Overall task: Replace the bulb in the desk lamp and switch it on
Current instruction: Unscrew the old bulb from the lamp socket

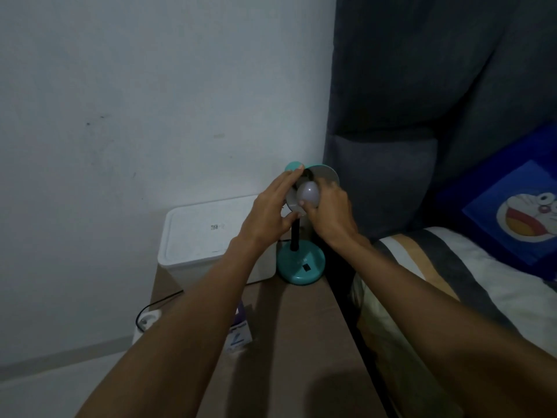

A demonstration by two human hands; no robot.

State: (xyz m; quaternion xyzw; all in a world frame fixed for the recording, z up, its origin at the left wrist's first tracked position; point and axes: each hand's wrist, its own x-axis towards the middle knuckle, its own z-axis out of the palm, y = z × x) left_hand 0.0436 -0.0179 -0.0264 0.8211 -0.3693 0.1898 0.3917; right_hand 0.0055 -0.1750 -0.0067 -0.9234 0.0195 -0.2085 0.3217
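Observation:
A teal desk lamp stands on a brown table, its round base (301, 264) near the table's right edge and a black neck rising from it. The lamp's shade (324, 175) is tilted so its open, silvery inside faces me. A white bulb (307, 190), unlit, sits at the mouth of the shade. My right hand (330, 212) grips the bulb from the right, fingers wrapped around it. My left hand (271, 211) holds the shade's left rim, thumb below and fingers reaching up to its teal back. The socket is hidden behind the bulb.
A white lidded box (208, 236) stands left of the lamp against the wall. A small purple-and-white carton (239, 334) lies on the table (301, 342) under my left forearm. A white power strip (147, 321) lies on the floor. A bed (452, 282) adjoins the table's right.

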